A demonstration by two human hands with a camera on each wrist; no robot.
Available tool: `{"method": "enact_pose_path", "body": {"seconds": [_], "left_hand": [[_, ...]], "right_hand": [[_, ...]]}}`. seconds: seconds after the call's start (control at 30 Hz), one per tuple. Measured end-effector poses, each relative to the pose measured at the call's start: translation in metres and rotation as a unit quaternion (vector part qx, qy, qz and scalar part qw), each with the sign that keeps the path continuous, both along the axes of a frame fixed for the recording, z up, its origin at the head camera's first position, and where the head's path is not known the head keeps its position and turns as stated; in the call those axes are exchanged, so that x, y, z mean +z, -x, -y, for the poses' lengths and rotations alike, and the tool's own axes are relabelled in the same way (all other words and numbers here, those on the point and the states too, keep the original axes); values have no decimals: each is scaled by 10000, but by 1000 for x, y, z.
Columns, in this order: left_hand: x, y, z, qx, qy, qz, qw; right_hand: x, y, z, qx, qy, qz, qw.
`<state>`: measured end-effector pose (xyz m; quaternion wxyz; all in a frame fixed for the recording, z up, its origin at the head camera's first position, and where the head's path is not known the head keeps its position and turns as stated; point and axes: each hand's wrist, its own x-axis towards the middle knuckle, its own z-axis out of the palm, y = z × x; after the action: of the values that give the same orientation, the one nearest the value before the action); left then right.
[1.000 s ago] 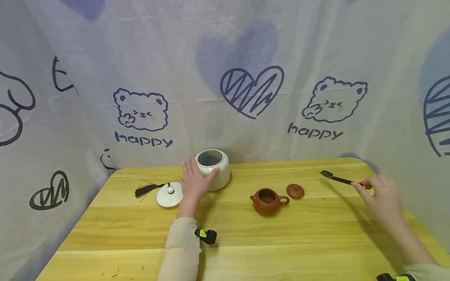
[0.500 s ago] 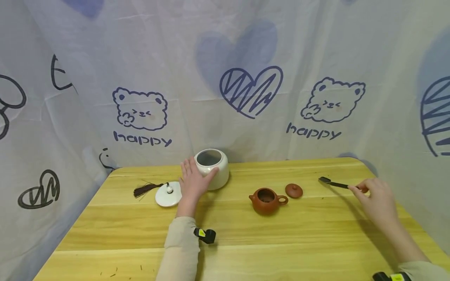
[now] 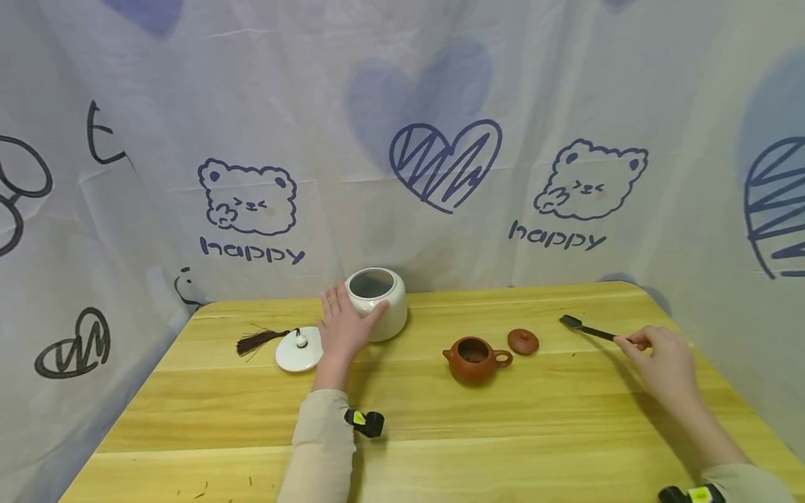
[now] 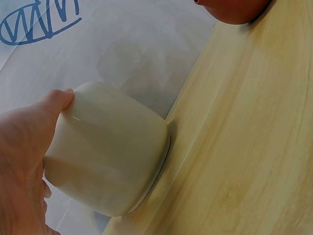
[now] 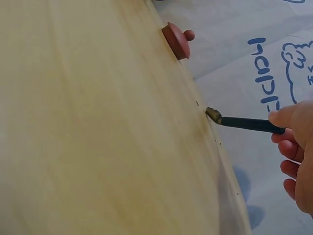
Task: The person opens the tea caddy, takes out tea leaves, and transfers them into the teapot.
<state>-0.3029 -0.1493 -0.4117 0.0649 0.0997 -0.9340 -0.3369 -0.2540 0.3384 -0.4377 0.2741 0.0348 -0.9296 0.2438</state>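
Note:
A white lidless jar (image 3: pixel 388 318) stands upright near the table's back edge. My left hand (image 3: pixel 344 325) rests against its left and front side, fingers straight and spread, thumb across the front; the left wrist view shows the thumb (image 4: pixel 61 99) touching the jar's shoulder. In my right hand (image 3: pixel 665 362), thumb and fingers pinch the end of a small black tea scoop (image 5: pixel 249 124). Its head points left, close above the table at the far right. Nearby sit a reddish-brown lidless teapot (image 3: pixel 473 370) with dark bits inside and its round lid (image 3: pixel 523 341).
A white jar lid (image 3: pixel 295 354) with a dark tassel (image 3: pixel 254 341) lies left of the left hand. Dark shreds are scattered at the table's (image 3: pixel 239 419) front left, and a few specks lie near the scoop. A printed cloth (image 3: pixel 352 230) hangs directly behind the table.
My right hand has moved left and slightly lower with the scoop, bringing its head closer to the teapot lid. The left hand stays on the jar; the whole head view shifts slightly.

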Motion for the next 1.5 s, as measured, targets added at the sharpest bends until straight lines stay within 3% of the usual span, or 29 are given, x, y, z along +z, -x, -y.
{"method": "enact_pose_path", "body": {"seconds": [0.5, 0.77, 1.13, 1.5], "left_hand": [[0, 1, 0, -3, 1, 32, 10000], [-1, 3, 1, 23, 66, -44, 10000], [1, 1, 0, -4, -34, 13, 10000], [-1, 1, 0, -29, -60, 16, 10000]], "right_hand": [[-10, 1, -6, -235, 415, 1138, 9924], [-16, 2, -12, -90, 356, 1621, 9861], [-16, 1, -12, 162, -277, 1826, 9827], [-18, 4, -12, 201, -470, 2003, 9784]]}}
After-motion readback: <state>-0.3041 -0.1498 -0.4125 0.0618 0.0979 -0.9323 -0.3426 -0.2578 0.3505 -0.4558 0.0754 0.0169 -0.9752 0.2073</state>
